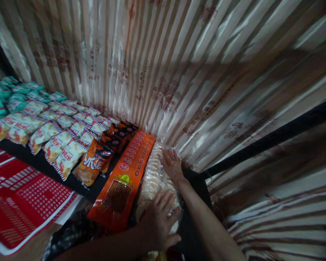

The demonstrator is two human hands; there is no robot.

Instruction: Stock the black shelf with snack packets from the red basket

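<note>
A row of pale, round-edged pieces in clear plastic packs (152, 174) lies on the black shelf (191, 224). On the near end of these packs rests my left hand (159, 217), fingers spread. Farther along, against the far end by the curtain, my right hand (171, 165) lies flat with its fingers stretched. Neither hand grips anything. Just left of the packs is a row of overlapping long orange snack packets (122, 185), the front one showing brown strips through a window. Beside that stand orange and black snack bags (93, 161).
White snack bags (66, 154) and green bags (19, 98) fill the shelf to the left. A red plastic basket (29, 195) is in front of the shelf. A striped, printed curtain (163, 72) hangs behind, and a black bar (260, 141) slants at the right.
</note>
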